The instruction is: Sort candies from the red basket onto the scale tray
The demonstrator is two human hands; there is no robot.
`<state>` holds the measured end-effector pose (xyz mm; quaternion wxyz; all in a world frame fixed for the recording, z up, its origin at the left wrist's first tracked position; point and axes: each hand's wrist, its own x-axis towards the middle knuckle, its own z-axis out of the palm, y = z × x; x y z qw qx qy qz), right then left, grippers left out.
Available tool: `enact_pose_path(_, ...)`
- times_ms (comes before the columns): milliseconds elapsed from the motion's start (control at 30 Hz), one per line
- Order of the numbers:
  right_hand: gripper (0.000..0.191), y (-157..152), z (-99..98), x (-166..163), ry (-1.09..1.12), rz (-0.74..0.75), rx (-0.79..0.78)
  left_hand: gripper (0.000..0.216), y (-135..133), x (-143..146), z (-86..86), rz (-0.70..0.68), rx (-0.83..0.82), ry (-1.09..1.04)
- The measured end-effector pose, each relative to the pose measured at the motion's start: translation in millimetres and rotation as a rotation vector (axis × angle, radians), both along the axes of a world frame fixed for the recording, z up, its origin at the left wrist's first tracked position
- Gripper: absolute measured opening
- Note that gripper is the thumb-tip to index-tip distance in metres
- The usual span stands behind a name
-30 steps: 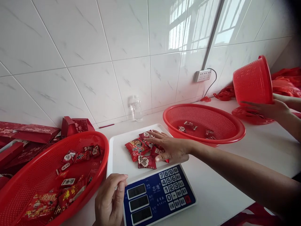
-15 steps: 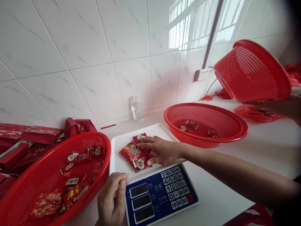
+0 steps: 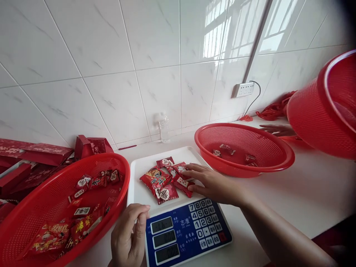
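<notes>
My right hand (image 3: pixel 208 183) reaches over the white tray (image 3: pixel 136 193) of a digital scale, fingers stretched out and tips on small red snack packets (image 3: pixel 183 185). Beside them lie a larger printed red packet (image 3: pixel 155 178) and more red packets. My left hand (image 3: pixel 129 233) is closed at the left edge of the scale's blue keypad panel (image 3: pixel 189 237), thumb against the forefinger, with nothing visible in it. The scale's displays (image 3: pixel 164 239) are lit, their digits too faint to read surely.
Left stands a red mesh basket (image 3: pixel 125 167) with several packets; another red basket (image 3: pixel 241 128) with a few is behind right. A co-worker's hand (image 3: pixel 278 129) is near a tilted red basket (image 3: pixel 308 115). A clear bottle (image 3: pixel 164 128) stands by the wall; red boxes (image 3: pixel 47 154) lie left.
My right hand has drawn back a little to the right, showing more packets. The raised basket has moved right and down, and a co-worker's hand shows beside it. The displays now show digits.
</notes>
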<state>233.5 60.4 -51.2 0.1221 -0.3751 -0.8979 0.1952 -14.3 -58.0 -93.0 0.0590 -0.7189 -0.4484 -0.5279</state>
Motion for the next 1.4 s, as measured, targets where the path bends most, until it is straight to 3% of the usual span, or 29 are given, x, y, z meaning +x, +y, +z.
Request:
enact_pose_path(300,0.042,-4.7,-2.3,-8.6,0.013,-0.011,0.141,0.017,0.8,0.7,3.7,0.002,0.007,0.004)
enact_pose_path(433,0.035,-1.4,-8.9,-6.7,0.032,-0.102,0.214,0.017,-0.4,1.1,4.8,0.003,0.010,0.008)
enact_pose_path(700,0.042,-4.2,-11.5,-1.1,0.008,-0.117,0.208,0.017,0.7,1.4,5.2,0.013,0.020,0.011)
enact_pose_path(900,0.030,-0.6,-13.1,-5.6,-0.021,-0.184,0.234,0.017,0.1,0.7,2.1,0.029,0.000,0.015)
enact_pose_path(1200,0.028,5.4,-18.2,-2.1,0.302,-0.319,0.280,0.017,1.1,-1.5,0.7,0.018,-0.012,0.022)
enact_pose_path(1400,0.025,3.4,-17.4,-1.4,0.339,-0.337,0.353,0.018,0.9,-5.0,-3.5,0.010,-0.037,0.024)
